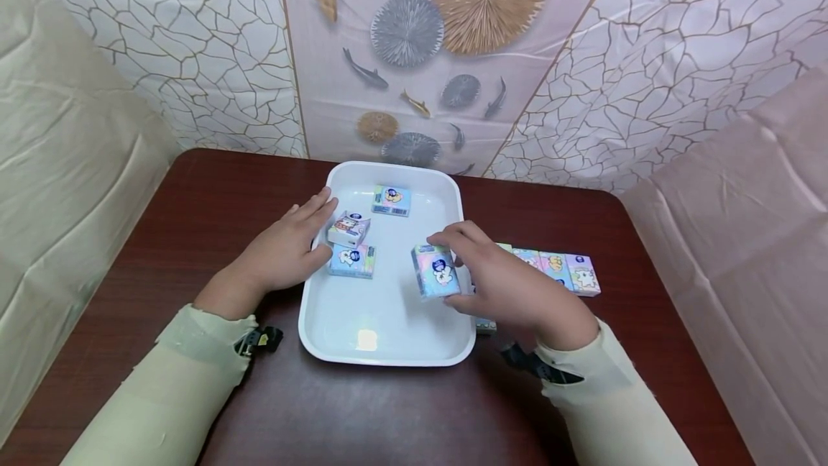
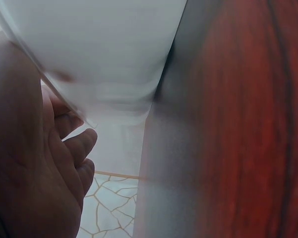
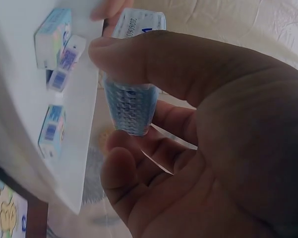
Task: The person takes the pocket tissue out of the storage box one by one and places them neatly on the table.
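We see the row of packs [image 1: 556, 265] on the table [image 1: 259, 408] partly hidden behind the right hand [image 1: 504, 282], and most print is too small for us to read; the white tray [image 1: 388, 322] contains three packs [image 1: 391, 201], two close together by its left rim, where the left hand [image 1: 278, 250] lies with fingers extended, empty, while the right thumb and fingers pinch another pack [image 1: 436, 272] above the tray

Pastel cartoon-printed packet [image 1: 436, 272], slightly tilted, above the white tray [image 1: 388, 315].
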The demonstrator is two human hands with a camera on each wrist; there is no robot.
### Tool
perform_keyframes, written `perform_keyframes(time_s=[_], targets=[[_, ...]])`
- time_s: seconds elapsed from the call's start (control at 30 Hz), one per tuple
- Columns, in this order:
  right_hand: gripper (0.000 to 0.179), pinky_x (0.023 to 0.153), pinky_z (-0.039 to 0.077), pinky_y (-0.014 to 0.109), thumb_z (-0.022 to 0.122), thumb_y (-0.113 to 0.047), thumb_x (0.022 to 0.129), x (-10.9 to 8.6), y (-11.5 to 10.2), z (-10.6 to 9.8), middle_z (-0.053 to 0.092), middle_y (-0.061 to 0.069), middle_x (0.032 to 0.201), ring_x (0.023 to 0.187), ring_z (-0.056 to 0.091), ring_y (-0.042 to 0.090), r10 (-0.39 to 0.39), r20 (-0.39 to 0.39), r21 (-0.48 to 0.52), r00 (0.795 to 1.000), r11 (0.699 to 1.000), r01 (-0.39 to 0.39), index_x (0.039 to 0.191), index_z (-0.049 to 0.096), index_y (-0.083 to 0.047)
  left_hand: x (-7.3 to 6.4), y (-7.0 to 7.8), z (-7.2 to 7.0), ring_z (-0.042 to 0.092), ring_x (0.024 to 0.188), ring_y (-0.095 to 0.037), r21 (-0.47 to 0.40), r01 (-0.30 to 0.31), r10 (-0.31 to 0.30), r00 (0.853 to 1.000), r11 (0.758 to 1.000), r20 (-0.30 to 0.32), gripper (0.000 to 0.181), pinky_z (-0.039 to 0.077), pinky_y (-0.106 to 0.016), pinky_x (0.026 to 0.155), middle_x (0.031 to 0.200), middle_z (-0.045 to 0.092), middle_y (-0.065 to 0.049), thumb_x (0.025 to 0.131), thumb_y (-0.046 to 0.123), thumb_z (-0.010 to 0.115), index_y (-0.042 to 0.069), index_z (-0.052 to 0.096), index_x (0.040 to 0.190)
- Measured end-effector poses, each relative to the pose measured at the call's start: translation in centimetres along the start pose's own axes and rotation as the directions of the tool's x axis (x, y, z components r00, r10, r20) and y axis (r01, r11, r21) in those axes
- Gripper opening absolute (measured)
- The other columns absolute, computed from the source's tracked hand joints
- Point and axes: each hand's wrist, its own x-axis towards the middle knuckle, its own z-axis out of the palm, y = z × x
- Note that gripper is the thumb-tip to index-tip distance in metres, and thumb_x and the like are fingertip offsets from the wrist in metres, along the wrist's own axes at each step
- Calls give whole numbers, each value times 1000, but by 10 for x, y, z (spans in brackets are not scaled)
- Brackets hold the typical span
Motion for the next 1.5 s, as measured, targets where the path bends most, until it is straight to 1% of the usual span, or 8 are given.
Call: perform_keyframes(time_s=[0.17,0.4,0.57,0.73,0.9,0.97,1.2,1.5], targets=[[87,91,62,29,92,-25,81,-16,9,0,40,-6,151,116,60,14,7,-15,-13,1000,1000,-7,156,46,-24,0,1,-1,17,164,-33,-5,3,-3,1000,1000,4,77,13,-55,133,179,7,1,101,33,50,18,19,170],[87,80,61,25,91,-24,82,-35,21,-1,39,-6,153,109,61,13,6,-49,-16,999,1000,-7,156,46,-21,-1,2,-1,17,164,-32,-5,3,-3,1000,1000,1,77,13,-54,133,179,7,1,101,33,51,18,19,170],[87,92,60,29,91,-31,83,-47,27,0,39,-6,155,116,60,11,25,-54,-46,998,999,-28,157,45,-23,-1,2,0,18,164,-31,-5,6,-6,1000,1000,-5,77,14,-54,133,179,7,2,101,34,50,18,20,170],[87,97,60,36,91,-29,82,-60,35,2,42,-4,152,121,56,14,44,-67,-56,997,997,-48,156,45,-22,-1,3,0,18,164,-30,-7,7,-7,1000,1000,-6,76,15,-54,133,179,7,3,101,34,50,19,20,170],[86,101,59,39,91,-26,81,-70,45,6,44,-1,154,128,55,17,37,-91,-102,995,994,-46,155,46,-21,0,3,-1,18,164,-31,-8,8,-8,1000,1000,-2,77,14,-54,133,179,7,2,101,33,51,18,20,170],[87,102,58,40,92,-24,81,-73,50,8,43,2,156,130,54,19,45,-96,-112,994,992,-56,155,46,-21,0,3,-1,17,164,-31,-8,7,-7,1000,1000,0,77,14,-54,133,179,7,2,101,33,51,18,19,170],[89,96,62,39,93,-20,79,-79,72,18,44,4,153,123,58,21,121,-103,-97,987,987,-131,154,46,-23,1,2,0,17,164,-29,3,10,-10,1000,1000,6,77,14,-55,133,179,5,3,102,34,50,19,18,170],[89,101,60,43,93,-21,79,-81,88,25,44,6,154,126,56,24,197,-57,-66,979,977,-200,154,46,-22,0,2,0,17,164,-29,4,10,-10,1000,1000,10,77,14,-56,133,179,5,3,102,34,50,18,18,170]])
